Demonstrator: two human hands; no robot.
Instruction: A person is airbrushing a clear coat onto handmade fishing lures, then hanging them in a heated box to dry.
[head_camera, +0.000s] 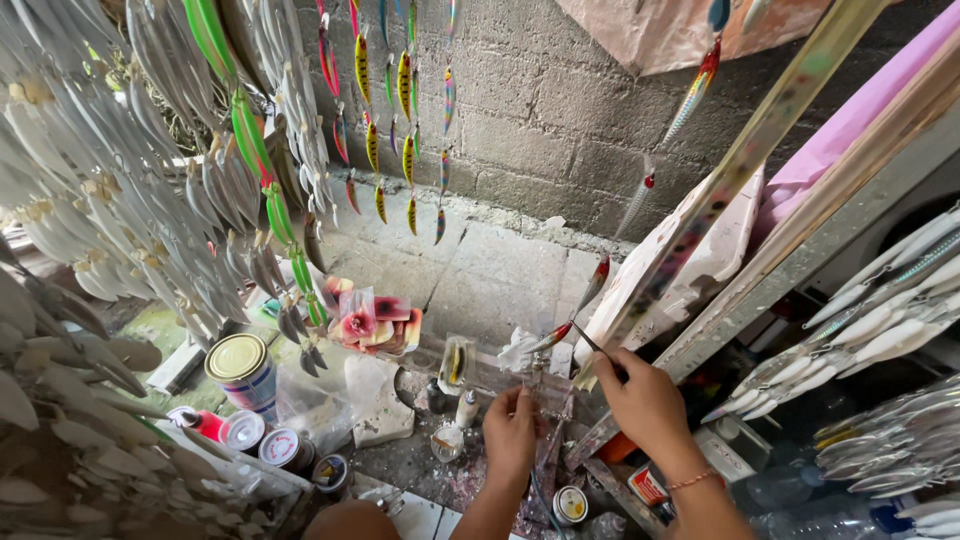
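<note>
From the head camera I look down on my two hands working over a cluttered, paint-spattered bench set against a grey block wall (560, 110). My right hand (645, 400) is closed in a pinch around a thin brush (592, 345), whose tip points up and to the left, just beside a small silver fishing lure with a red tip (552, 336). My left hand (510, 432) sits lower and to the left, fingers curled together around something below that lure; I cannot tell exactly what it grips. The lure hangs just above the left hand, near a crumpled white rag (518, 350). To the left stand a gold-lidded tin can (240, 365) and smaller round tins (280, 445). Rows of unpainted pale lures (120, 200) hang at far left, green ones (275, 210) beside them, and yellow-and-red painted lures (405, 130) dangle before the wall. Finished silver lures (880, 330) lie racked on the right.
</note>
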